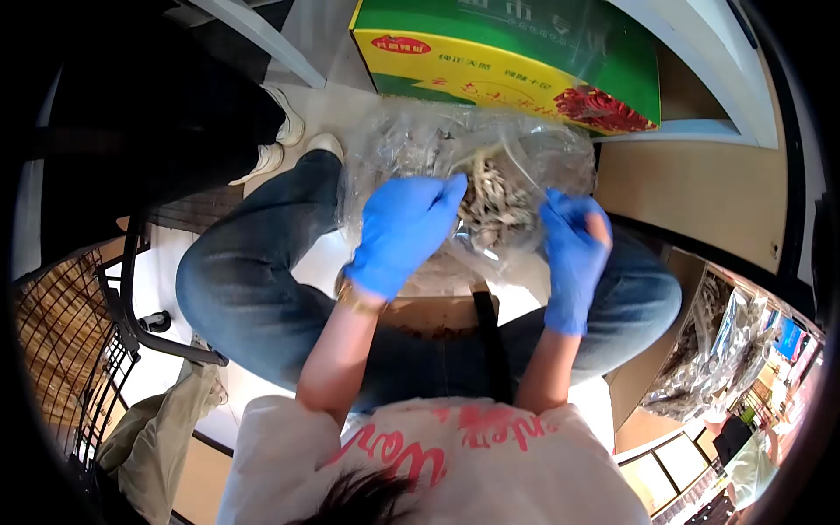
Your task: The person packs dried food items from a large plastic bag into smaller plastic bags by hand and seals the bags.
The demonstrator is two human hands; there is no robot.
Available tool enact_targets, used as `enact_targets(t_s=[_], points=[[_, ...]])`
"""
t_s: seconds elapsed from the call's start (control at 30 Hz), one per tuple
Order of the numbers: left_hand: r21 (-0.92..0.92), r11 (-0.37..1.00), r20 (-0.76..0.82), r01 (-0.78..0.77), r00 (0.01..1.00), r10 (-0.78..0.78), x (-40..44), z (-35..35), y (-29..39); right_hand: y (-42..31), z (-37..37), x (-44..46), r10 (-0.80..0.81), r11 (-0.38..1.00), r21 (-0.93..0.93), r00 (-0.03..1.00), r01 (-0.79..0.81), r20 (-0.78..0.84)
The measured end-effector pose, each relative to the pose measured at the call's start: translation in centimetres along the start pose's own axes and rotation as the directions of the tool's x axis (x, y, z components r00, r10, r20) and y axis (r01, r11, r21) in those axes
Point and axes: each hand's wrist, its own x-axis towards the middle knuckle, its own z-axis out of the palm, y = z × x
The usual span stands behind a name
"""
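Both of my hands wear blue gloves. A clear plastic bag (516,162) lies between my knees, with thin brown and pale dried pieces (497,203) inside. My left hand (405,229) is closed at the bag's left side, thumb and fingers pinched together on its plastic. On the right, my right hand (573,249) has its fingers curled beside the bag's right edge; one bare fingertip shows through the glove. What those fingers hold, if anything, is too blurred to make out. More crumpled clear plastic (394,144) spreads behind the bag.
A green and yellow box (507,74) stands beyond the plastic. Another person's legs and pale shoes (284,118) are at the upper left. A wire basket (66,350) stands at left. Bagged dried goods (713,350) sit in a carton at right, near a wooden panel (700,192).
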Motion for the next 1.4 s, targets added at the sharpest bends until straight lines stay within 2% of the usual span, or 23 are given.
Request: enact_targets(t_s=[0.03, 0.1, 0.13, 0.17, 0.23, 0.3, 0.33, 0.37, 0.4, 0.47, 0.53, 0.57, 0.63, 0.67, 0.73, 0.77, 0.83, 0.87, 0.97, 1.03, 1.17, 1.33, 1.4], points=[[0.001, 1.0, -0.001, 0.0, 1.0, 0.0, 0.3, -0.6, -0.1, -0.8, -0.1, -0.5, -0.075, 0.994, 0.076, 0.994, 0.081, -0.083], [-0.052, 0.989, 0.106, 0.136, 0.986, -0.129, -1.1, -1.7, 0.3, -3.2, -0.4, -0.7, 0.096, 0.993, -0.061, 0.995, -0.097, -0.022], [-0.099, 0.993, -0.059, -0.061, 0.997, 0.055, -1.1, 0.9, -2.4, -1.2, 0.0, -0.4, 0.063, 0.992, -0.11, 0.996, -0.056, 0.06], [-0.101, 0.992, -0.066, -0.079, 0.995, 0.073, -0.9, 1.3, -2.8, -0.2, 0.9, 0.5, 0.009, 0.989, -0.149, 0.99, 0.012, 0.138], [-0.067, 0.998, 0.022, -0.006, 1.0, 0.008, -0.4, 1.9, -3.3, 0.2, 0.6, 0.7, -0.023, 0.993, -0.111, 0.987, 0.041, 0.158], [-0.2, 0.977, 0.08, 0.079, 0.995, -0.064, -0.9, 2.2, -3.6, -3.2, 0.6, -0.3, -0.015, 0.999, 0.038, 0.977, 0.007, 0.214], [-0.187, 0.979, 0.075, 0.084, 0.995, -0.071, -1.2, 2.1, -3.3, -3.6, 0.5, -0.5, -0.015, 1.0, -0.013, 0.938, 0.021, 0.347], [-0.174, 0.983, 0.056, 0.06, 0.997, -0.051, -0.8, 2.0, -3.2, -2.5, 0.5, -0.1, -0.042, 0.988, -0.103, 0.828, 0.119, 0.559], [-0.274, 0.96, 0.06, 0.05, 0.998, -0.035, -0.8, 2.6, -3.7, -2.0, 1.3, -0.3, 0.028, 0.949, -0.269, 0.804, 0.166, 0.594], [-0.26, 0.965, 0.074, 0.037, 0.997, -0.018, -1.0, 3.1, -4.0, -0.7, 3.0, -1.1, 0.115, 0.877, -0.43, 0.776, 0.213, 0.619], [-0.097, 0.993, 0.196, 0.066, 0.98, -0.046, -1.4, 2.3, -3.2, 1.7, 4.5, -1.1, 0.052, 0.856, -0.436, 0.793, 0.278, 0.607], [-0.099, 0.992, 0.193, 0.075, 0.98, -0.054, -1.7, 2.7, -3.6, 2.7, 5.1, -1.1, 0.055, 0.855, -0.435, 0.787, 0.28, 0.615], [-0.069, 0.995, 0.178, -0.069, 0.981, 0.08, -2.1, 3.7, -4.5, 4.4, 5.9, -1.1, -0.139, 0.842, -0.353, 0.796, 0.408, 0.589], [-0.094, 0.995, 0.201, -0.016, 0.979, 0.035, -2.1, 3.5, -4.2, 4.8, 6.1, -1.3, -0.139, 0.841, -0.351, 0.793, 0.411, 0.593], [-0.078, 0.996, 0.181, -0.051, 0.981, 0.064, -2.0, 4.2, -5.1, 5.6, 6.1, -1.7, 0.12, 0.798, -0.543, 0.814, 0.261, 0.568], [-0.058, 0.995, 0.168, -0.086, 0.981, 0.095, -2.0, 4.5, -5.5, 6.6, 6.1, -2.1, 0.121, 0.796, -0.545, 0.812, 0.264, 0.571], [-0.083, 0.995, 0.213, -0.052, 0.975, 0.069, -2.1, 4.8, -5.3, 8.5, 6.1, -2.6, -0.137, 0.707, -0.526, 0.822, 0.473, 0.553], [-0.103, 0.994, 0.261, -0.019, 0.964, 0.046, -2.1, 5.0, -5.3, 8.7, 6.1, -2.7, -0.136, 0.705, -0.529, 0.821, 0.473, 0.554], [-0.085, 0.996, 0.196, -0.022, 0.98, 0.038, -2.2, 5.7, -5.8, 8.2, 5.7, -2.7, -0.113, 0.744, -0.5, 0.82, 0.444, 0.561], [-0.043, 0.999, 0.163, 0.009, 0.987, -0.001, -1.7, 4.8, -5.3, 5.8, 4.8, -2.4, 0.248, 0.847, -0.523, 0.802, 0.092, 0.543], [-0.071, 0.992, 0.175, 0.101, 0.981, -0.087, -1.1, 3.5, -5.4, 3.6, 2.9, -2.6, 0.08, 0.962, -0.265, 0.858, 0.066, 0.507], [-0.138, 0.99, 0.197, 0.006, 0.98, 0.021, -1.4, 4.3, -5.2, 1.4, 0.8, -2.3, 0.003, 0.944, -0.289, 0.877, 0.156, 0.481], [-0.075, 0.996, 0.144, -0.043, 0.988, 0.053, -1.4, 4.4, -5.2, 1.3, -0.1, -2.3, -0.013, 0.963, -0.235, 0.9, 0.128, 0.436]])
